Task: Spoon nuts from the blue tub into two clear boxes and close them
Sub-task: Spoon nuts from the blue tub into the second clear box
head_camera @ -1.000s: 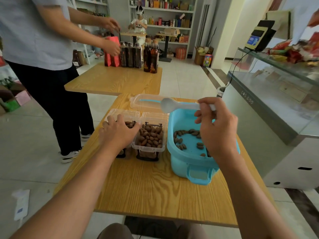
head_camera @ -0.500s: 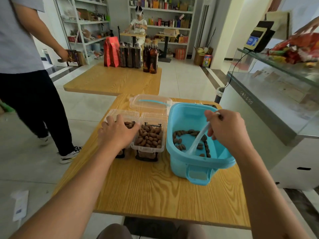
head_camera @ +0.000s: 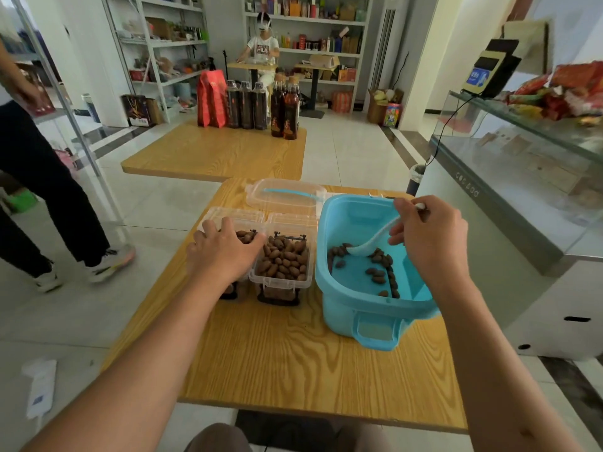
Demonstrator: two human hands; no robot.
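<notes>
Head view: since half a second ago the white spoon (head_camera: pixel 372 241) has swung flatter, its bowl now among the nuts (head_camera: pixel 378 272) at the blue tub's (head_camera: pixel 365 308) far side, centre right. The right hand (head_camera: pixel 427 236) pinches its handle. The left hand (head_camera: pixel 225 252), fingers spread, stays resting on the left clear box (head_camera: pixel 241 220); the right clear box (head_camera: pixel 282 259) sits full beside it on the tabletop (head_camera: pixel 293 363).

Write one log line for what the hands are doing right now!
right hand: holds white spoon in blue tub | left hand: rests on left clear box | boxes: open
</notes>
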